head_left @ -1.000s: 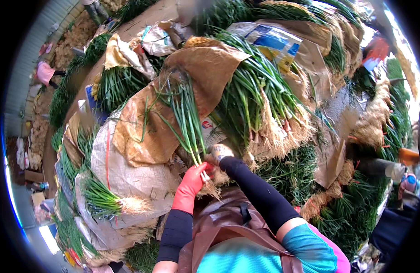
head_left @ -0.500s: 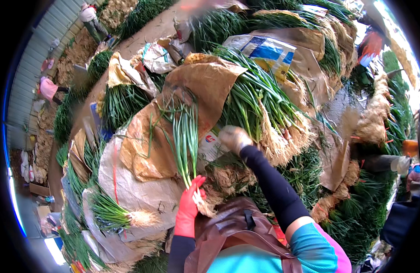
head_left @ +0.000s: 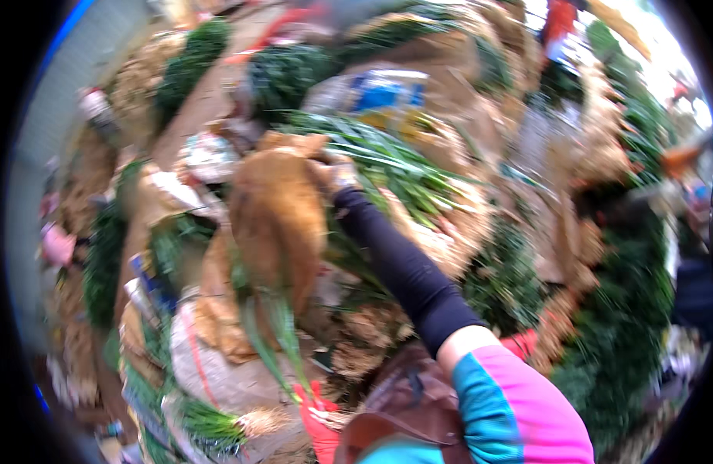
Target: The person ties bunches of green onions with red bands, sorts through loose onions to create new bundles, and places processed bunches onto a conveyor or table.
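Observation:
My left hand (head_left: 319, 417), in a red glove, is closed around the root ends of a few spring onions (head_left: 283, 329) at lower middle. Their green leaves reach up against a brown sacking sheet (head_left: 279, 209), which covers part of them. My right hand (head_left: 337, 172), in a pale soiled glove, is stretched out far ahead and grips the right edge of that sheet; motion blurs its fingers. Just right of it lies a big heap of spring onions (head_left: 418, 182), leaves to the upper left and pale roots to the lower right.
A small tied bunch of spring onions (head_left: 209, 421) rests on a pale sack (head_left: 217, 379) at lower left. A blue and white plastic sack (head_left: 383, 91) lies behind the big heap. More green piles (head_left: 604, 379) fill the right. A person in pink (head_left: 59, 246) is at far left.
My right hand has moved up and left onto the sheet, whose right edge has shifted left, baring more of the big heap. My left hand has lowered with its spring onions. The whole view has swung.

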